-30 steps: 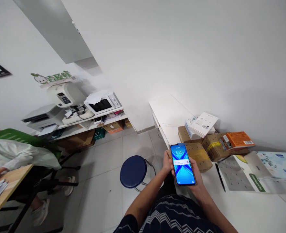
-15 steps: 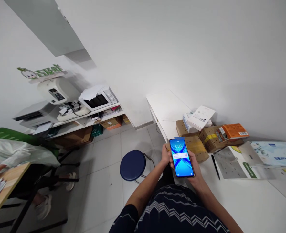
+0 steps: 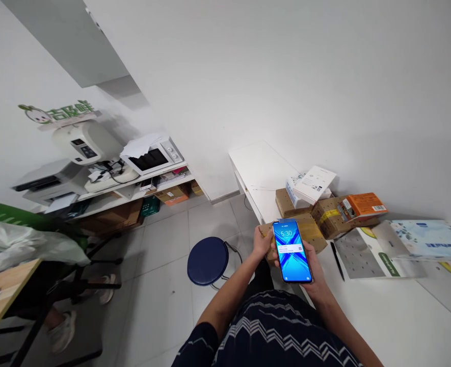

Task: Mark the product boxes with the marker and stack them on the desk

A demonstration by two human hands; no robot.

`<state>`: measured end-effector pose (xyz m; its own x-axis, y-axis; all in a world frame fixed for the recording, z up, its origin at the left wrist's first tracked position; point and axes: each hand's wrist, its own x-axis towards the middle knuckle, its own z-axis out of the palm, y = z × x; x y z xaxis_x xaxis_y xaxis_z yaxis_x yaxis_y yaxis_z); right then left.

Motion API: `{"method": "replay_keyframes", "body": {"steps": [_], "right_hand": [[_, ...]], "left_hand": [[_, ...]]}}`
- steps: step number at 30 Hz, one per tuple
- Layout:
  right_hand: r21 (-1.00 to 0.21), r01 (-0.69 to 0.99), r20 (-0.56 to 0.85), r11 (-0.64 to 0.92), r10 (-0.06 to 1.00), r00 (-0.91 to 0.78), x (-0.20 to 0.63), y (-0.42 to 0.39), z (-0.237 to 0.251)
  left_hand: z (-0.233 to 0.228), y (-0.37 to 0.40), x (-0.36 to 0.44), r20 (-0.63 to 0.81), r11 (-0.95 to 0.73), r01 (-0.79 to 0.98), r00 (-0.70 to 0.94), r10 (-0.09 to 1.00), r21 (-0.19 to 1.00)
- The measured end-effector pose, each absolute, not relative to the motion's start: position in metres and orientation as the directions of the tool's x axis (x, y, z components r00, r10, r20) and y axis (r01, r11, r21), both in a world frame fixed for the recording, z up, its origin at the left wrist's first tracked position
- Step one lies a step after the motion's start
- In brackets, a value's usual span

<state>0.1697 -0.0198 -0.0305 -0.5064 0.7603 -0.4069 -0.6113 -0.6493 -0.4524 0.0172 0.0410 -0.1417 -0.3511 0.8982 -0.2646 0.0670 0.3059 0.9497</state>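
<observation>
We are gripping a phone in both hands, the right hand cradling it and the left hand pinching its edge, at the bench edge. Beyond the phone, cardboard boxes are sitting.

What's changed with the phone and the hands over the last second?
Little: the blue-screened smartphone tilted slightly, its top now more upright in view. Both the left hand and right hand keep holding it; its lock screen still reads 5:30. The brown cardboard boxes have not moved.
</observation>
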Motion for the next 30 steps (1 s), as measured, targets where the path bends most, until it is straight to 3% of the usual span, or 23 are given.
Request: {"method": "replay_keyframes", "body": {"steps": [6,9,12,15,18,23,30], "right_hand": [[-0.63,-0.481,-0.515,-0.609,0.792,-0.329,0.242,-0.056,-0.078],[-0.752,-0.268,-0.579,-0.603,0.798,-0.171,0.283,-0.079,-0.117],[-0.813,0.143,-0.564,-0.564,0.824,0.045,0.3,-0.093,-0.152],[-0.661,0.612,-0.443,-0.434,0.884,0.149,0.295,-0.095,-0.185],[-0.443,0.853,-0.319,-0.276,0.938,0.137,0.284,-0.095,-0.208],[-0.263,0.952,-0.192,-0.158,0.975,0.109,0.277,-0.101,-0.224],[-0.326,0.913,-0.219,-0.246,0.959,0.18,0.28,-0.098,-0.226]], "left_hand": [[-0.142,0.042,0.017,-0.275,0.311,0.041,-0.37,0.887,0.949],[-0.143,0.041,0.017,-0.288,0.317,0.018,-0.375,0.881,0.948],[-0.142,0.041,0.017,-0.3,0.323,0.002,-0.371,0.879,0.946],[-0.139,0.04,0.017,-0.307,0.327,-0.007,-0.366,0.878,0.945],[-0.136,0.039,0.015,-0.308,0.327,-0.013,-0.368,0.877,0.945],[-0.133,0.037,0.015,-0.312,0.329,-0.02,-0.373,0.874,0.944],[-0.134,0.039,0.016,-0.32,0.339,-0.014,-0.368,0.873,0.941]]}}
